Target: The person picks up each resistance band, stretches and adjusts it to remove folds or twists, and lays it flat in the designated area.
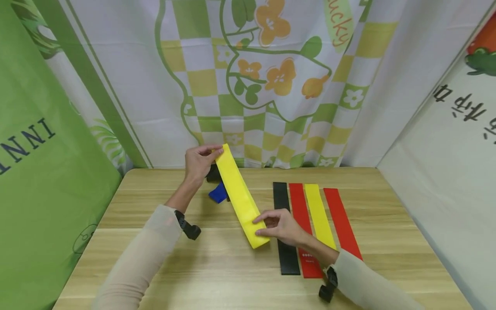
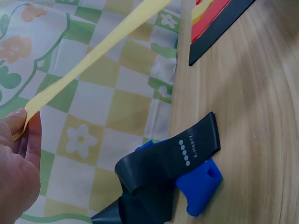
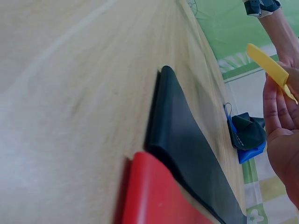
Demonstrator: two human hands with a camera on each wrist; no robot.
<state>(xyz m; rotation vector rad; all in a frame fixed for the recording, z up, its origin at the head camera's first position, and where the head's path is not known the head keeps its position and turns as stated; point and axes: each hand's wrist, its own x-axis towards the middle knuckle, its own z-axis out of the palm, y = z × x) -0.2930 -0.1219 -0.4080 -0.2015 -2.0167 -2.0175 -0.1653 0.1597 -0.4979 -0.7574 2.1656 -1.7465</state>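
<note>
A yellow band [image 1: 240,196] is stretched flat above the table, slanting down to the right. My left hand [image 1: 198,162] pinches its upper end; in the left wrist view that hand [image 2: 21,158] has thumb and fingers closed on the strip [image 2: 70,74]. At the lower end, my right hand [image 1: 282,226] holds the band between thumb and fingers. The right wrist view shows the right hand [image 3: 282,135] at the yellow band [image 3: 268,63]. Behind the raised band lie a crumpled black band [image 2: 154,163] marked X-Heavy and a blue one [image 2: 201,186].
On the wooden table [image 1: 217,275], right of the raised band, lie a black band [image 1: 288,254], a red band [image 1: 300,206], a yellow band [image 1: 319,211] and another red band [image 1: 342,219], side by side. A patterned curtain [image 1: 201,82] hangs behind the table's far edge.
</note>
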